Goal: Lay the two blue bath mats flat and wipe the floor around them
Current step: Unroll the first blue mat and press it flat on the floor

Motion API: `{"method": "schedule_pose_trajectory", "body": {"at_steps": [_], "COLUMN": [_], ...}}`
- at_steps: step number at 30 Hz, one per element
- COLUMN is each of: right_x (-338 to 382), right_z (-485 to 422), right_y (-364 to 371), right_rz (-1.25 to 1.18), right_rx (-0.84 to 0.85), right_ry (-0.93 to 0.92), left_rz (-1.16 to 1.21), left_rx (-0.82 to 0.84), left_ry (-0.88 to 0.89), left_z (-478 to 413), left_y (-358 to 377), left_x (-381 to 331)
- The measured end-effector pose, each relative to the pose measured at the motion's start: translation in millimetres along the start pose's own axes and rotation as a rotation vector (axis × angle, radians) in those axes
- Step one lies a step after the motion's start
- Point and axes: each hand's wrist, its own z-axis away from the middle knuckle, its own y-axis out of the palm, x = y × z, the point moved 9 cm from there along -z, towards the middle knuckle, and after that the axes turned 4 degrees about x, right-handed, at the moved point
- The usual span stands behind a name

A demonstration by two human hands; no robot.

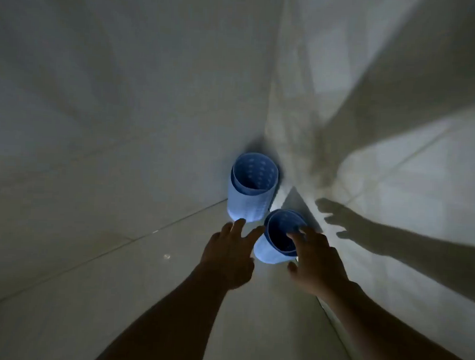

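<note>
Two blue bath mats stand rolled up on end in a dim corner of a tiled room. The taller roll (251, 191) is farther back, right in the corner. The shorter roll (275, 245) stands in front of it, nearer to me. My left hand (229, 257) hovers with spread fingers just left of the shorter roll, its fingertips close to the roll's rim. My right hand (318, 261) reaches over the right side of that roll, fingers apart and over its rim. Neither hand has closed on it.
Pale tiled walls meet in the corner (272, 113) behind the rolls. The tiled floor (123, 281) stretches to the left and towards me. My right arm's shadow (365, 229) falls on the right wall, which runs close beside the rolls.
</note>
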Motion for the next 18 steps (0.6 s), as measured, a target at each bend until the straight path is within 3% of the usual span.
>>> {"method": "schedule_pose_trajectory", "body": {"at_steps": [5, 8, 13, 18], "right_x": [-23.8, -23.1, -9.5, 32.1], "right_z": [-40.6, -42.3, -22.6, 15.0], "right_y": [46.1, 42.1, 48.1, 38.1], "right_rz": [0.293, 0.279, 0.313, 0.224], "right_rx": [-0.048, -0.245, -0.293, -0.274], "right_ry": [0.041, 0.024, -0.167, -0.311], "left_rz": [-0.071, -0.093, -0.182, -0.066], "left_rx": [0.039, -0.033, -0.124, -0.135], "left_ry": [0.019, 0.059, 0.082, 0.149], "left_z": [-62.8, -83.7, -70.5, -8.8], "left_y": [53.6, 63.7, 64.7, 59.1], "left_x": [4.0, -3.9, -5.4, 14.6]}}
